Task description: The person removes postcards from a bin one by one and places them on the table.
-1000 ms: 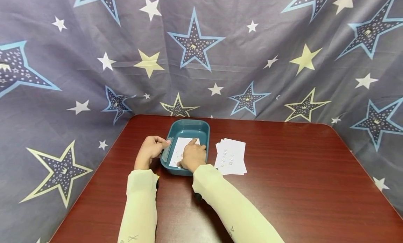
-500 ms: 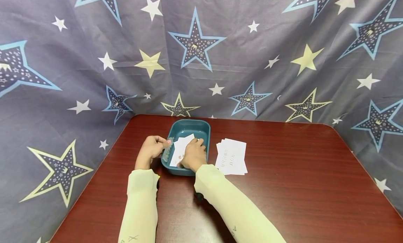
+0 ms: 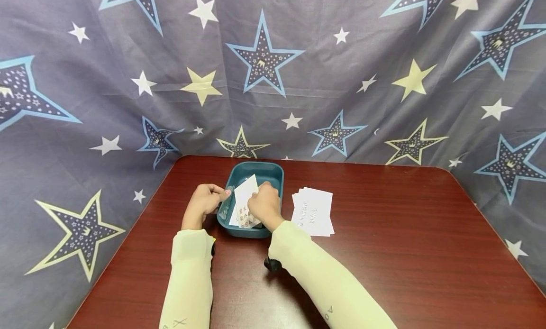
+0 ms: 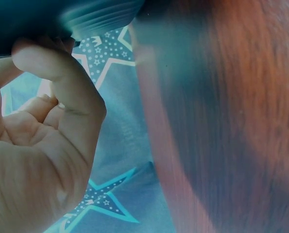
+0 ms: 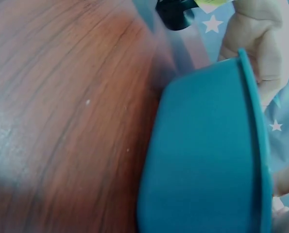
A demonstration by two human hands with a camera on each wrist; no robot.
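Note:
A teal plastic tray [image 3: 261, 165] stands near the table's far left part. My left hand [image 3: 204, 204] holds its left rim between thumb and fingers; in the left wrist view a bent finger meets the underside of the tray [image 4: 103, 17]. Inside the tray, my right hand [image 3: 266, 205] pinches a white card [image 3: 246, 192] by its right side. The card is tilted up, with rows of handwritten characters towards its lower end. Part of another white card shows beneath it at the lower left. In the right wrist view the tray's outer wall [image 5: 202, 145] hides most of the right hand.
To the tray's right, several white cards [image 3: 317, 208] lie in a loose, fanned pile, the top one with handwriting. The reddish-brown wooden table [image 3: 409, 243] stretches right and forward. A star-patterned grey curtain [image 3: 281, 115] hangs along the back and sides.
My right hand has gone from spread over the cards in the tray to pinching one, which has turned and tilted up. The left hand keeps its place on the rim.

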